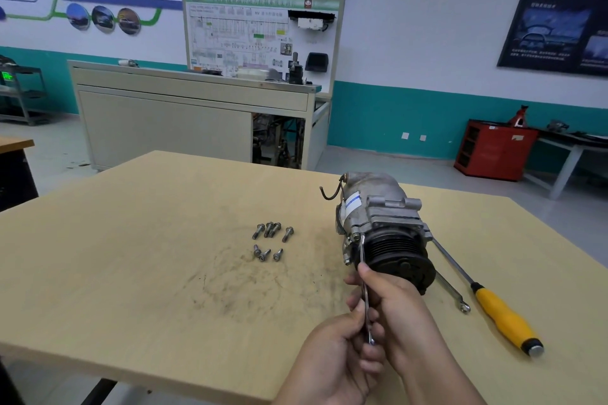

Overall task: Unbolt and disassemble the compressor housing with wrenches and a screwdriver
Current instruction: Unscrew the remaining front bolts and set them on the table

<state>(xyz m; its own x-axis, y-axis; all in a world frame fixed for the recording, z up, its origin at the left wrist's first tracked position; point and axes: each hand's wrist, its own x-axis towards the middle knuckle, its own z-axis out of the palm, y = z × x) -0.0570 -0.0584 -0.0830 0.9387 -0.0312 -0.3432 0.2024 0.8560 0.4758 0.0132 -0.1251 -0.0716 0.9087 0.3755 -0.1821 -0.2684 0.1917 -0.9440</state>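
White wall, teal band along its base. Grey floor. Grey cabinet bench carrying upright wiring-diagram board. Red cabinet far right; dark poster above. Pale wooden worktop in foreground.

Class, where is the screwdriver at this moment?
Head view: the screwdriver lies on the table, right of the compressor, just right of the spare wrench, yellow handle toward the person.
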